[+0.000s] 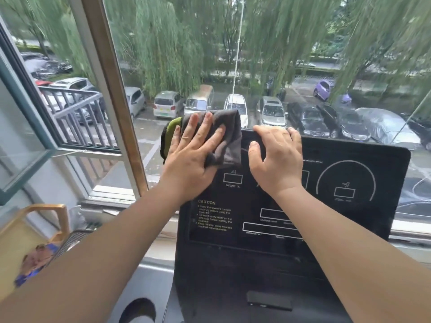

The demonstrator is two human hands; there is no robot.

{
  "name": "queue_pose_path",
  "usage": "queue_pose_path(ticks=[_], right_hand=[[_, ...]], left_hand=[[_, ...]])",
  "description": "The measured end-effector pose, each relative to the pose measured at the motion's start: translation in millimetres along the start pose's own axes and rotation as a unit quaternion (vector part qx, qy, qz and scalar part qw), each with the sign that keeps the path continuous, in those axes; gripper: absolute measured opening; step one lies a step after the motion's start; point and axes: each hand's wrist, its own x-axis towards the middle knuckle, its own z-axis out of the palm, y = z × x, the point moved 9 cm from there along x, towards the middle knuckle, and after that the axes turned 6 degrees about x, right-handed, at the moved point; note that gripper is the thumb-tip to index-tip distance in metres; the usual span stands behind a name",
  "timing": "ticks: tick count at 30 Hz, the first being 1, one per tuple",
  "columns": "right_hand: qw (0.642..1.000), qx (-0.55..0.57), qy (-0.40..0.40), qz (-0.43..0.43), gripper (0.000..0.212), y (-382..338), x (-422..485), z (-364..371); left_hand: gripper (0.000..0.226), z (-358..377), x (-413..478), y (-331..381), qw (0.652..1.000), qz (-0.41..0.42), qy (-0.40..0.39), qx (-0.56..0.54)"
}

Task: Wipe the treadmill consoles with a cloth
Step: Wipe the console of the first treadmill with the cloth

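Flat left hand (193,155) presses the cloth (227,134) on the upper left corner of the console (349,173)
its fingers lie straight, spread; just right of them the right hand (277,159) grips the console's top edge, fingers curled over, thumb on its face

Left grip (191,159) and right grip (276,164): bare skin, short nails, creased knuckles. Both forearms (349,248) bare along their whole visible length, broadening toward the lower edge.
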Motion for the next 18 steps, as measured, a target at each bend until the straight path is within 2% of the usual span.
queue_pose_path(ticks=[5, 11, 15, 18], right_hand=[[1.000, -0.001, 0.006, -0.001, 0.044, 0, -2, 1], [1.000, -0.007, -0.005, -0.001, 0.046, 1, 0, 2], [1.000, -0.007, 0.002, -0.008, 0.045, -2, -2, 1], [1.000, -0.009, -0.004, -0.007, 0.046, -2, -2, 2]], left_hand=[[0.092, 58, -69, 18, 0.997, -0.027, -0.015, 0.071], [0.096, 106, -180, 33, 0.994, 0.046, -0.055, 0.081], [0.091, 91, -161, 20, 0.991, 0.089, -0.049, 0.088], [0.077, 55, -108, 5, 0.999, 0.032, -0.005, 0.033]])
